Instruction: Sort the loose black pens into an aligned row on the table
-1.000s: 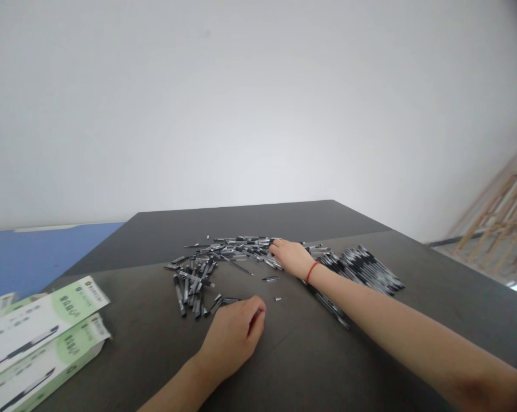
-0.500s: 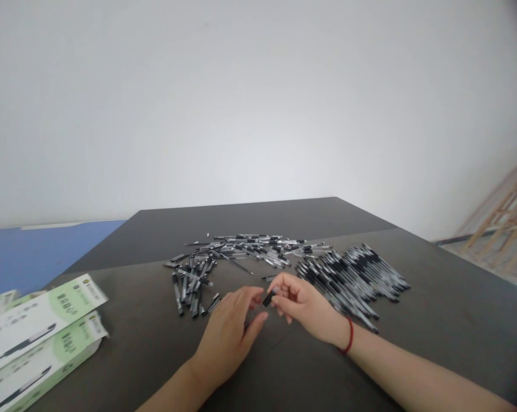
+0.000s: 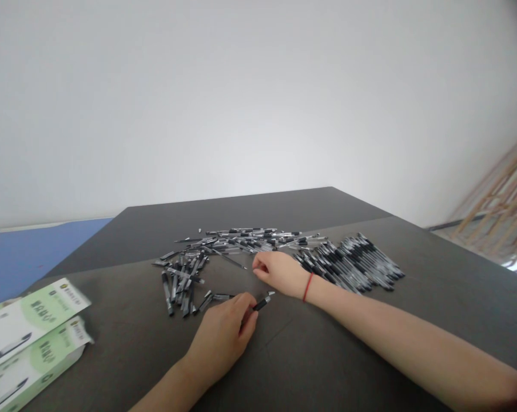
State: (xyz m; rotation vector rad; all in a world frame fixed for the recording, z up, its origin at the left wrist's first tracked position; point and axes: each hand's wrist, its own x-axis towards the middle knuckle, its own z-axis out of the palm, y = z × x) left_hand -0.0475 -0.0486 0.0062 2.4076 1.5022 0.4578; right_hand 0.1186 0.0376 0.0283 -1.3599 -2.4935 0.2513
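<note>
My left hand [image 3: 224, 337] rests on the dark table [image 3: 370, 320] and pinches a short black pen part with a silver tip [image 3: 263, 301] between thumb and fingers. My right hand [image 3: 278, 272], with a red cord at the wrist, reaches forward over the table to the near edge of the scattered loose pen parts [image 3: 241, 243]; its fingers curl down, and whether they hold anything I cannot tell. A small heap of black caps and barrels [image 3: 183, 280] lies left of both hands. Assembled black pens [image 3: 353, 263] lie in a neat bunch to the right.
Green and white pen boxes [image 3: 27, 337] lie at the table's left near corner. A white wall stands behind the table, blue floor at the left, a wooden frame [image 3: 502, 212] at the far right.
My right hand came back from the far pile, met the left hand with a black part, then reached out again. The left hand now holds that part. The view shifted slightly.
</note>
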